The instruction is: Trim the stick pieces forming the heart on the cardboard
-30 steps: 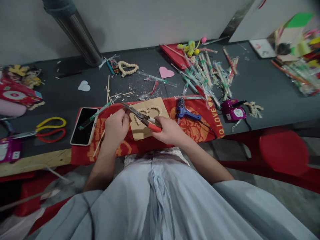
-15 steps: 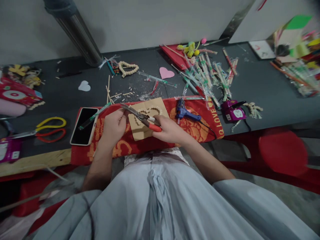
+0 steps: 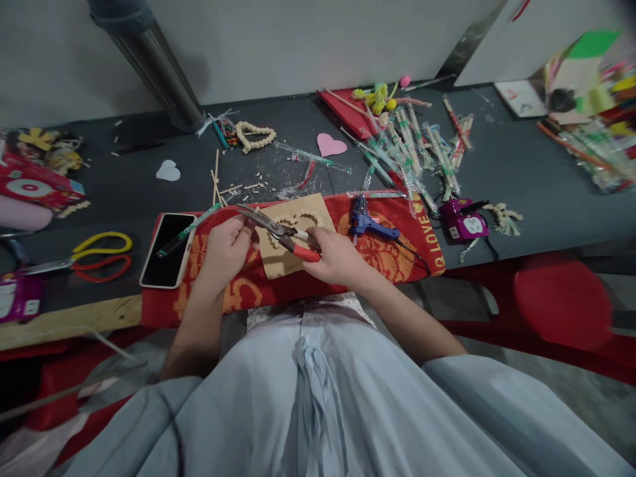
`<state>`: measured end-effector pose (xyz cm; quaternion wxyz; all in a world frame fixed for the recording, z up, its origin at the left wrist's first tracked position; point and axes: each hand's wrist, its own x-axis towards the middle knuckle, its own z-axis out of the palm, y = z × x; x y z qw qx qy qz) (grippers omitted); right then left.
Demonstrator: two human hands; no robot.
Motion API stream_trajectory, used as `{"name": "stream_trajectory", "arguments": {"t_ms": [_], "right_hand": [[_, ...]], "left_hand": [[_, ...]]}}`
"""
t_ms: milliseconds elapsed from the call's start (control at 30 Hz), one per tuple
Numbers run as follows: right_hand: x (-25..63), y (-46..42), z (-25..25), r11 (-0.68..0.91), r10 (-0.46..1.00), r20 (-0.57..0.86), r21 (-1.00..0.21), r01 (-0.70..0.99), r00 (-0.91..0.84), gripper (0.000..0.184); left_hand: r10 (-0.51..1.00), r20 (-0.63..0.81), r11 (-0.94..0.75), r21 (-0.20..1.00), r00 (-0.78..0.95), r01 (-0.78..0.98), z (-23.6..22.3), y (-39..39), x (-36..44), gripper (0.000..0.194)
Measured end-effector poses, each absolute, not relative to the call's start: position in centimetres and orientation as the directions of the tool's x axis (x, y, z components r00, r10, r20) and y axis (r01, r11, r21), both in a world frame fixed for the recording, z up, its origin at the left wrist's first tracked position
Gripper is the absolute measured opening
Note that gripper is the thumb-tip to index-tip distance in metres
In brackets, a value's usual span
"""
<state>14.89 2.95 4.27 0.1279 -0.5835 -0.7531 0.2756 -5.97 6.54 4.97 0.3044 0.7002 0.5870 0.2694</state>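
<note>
Dark counter (image 3: pixel 521 179), pale wall (image 3: pixel 298 40) behind. Of the hands, the right (image 3: pixel 335 255) grasps red-handled shears (image 3: pixel 307 252) over tan card (image 3: pixel 281 266) bearing a bumpy heart outline (image 3: pixel 312 215), on red towel (image 3: pixel 397 255); the left (image 3: pixel 226 250) has fingers drawn together beside the blades, contents undeterminable. Blue glue gun (image 3: pixel 380 228) lies right of the card.

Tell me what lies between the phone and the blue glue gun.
The head view shows the left hand, red-handled snips in the right hand, and cardboard bearing a heart-shaped outline, over the red towel.
</note>
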Motion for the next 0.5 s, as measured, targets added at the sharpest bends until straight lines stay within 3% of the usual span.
{"name": "stream_trajectory", "arguments": {"t_ms": [100,300,500], "right_hand": [[14.77,2.95,4.35,0.143,0.953,-0.146,-0.555,0.819,-0.265,0.033],[14.83,3.29,4.34,0.104,0.948,-0.178,-0.613,0.783,-0.265,0.031],[15.67,3.89,3.84,0.212,0.918,-0.104,-0.686,0.696,-0.382,0.041]], "left_hand": [[0.988,0.064,-0.147,0.675,0.141,0.723,4.43,6.49,-5.72,0.025],[0.95,0.291,-0.221,0.372,0.112,0.901,4.42,6.09,-5.05,0.02],[0.944,0.256,-0.304,0.427,0.209,0.851,4.7,6.27,-5.77,0.021]]}}
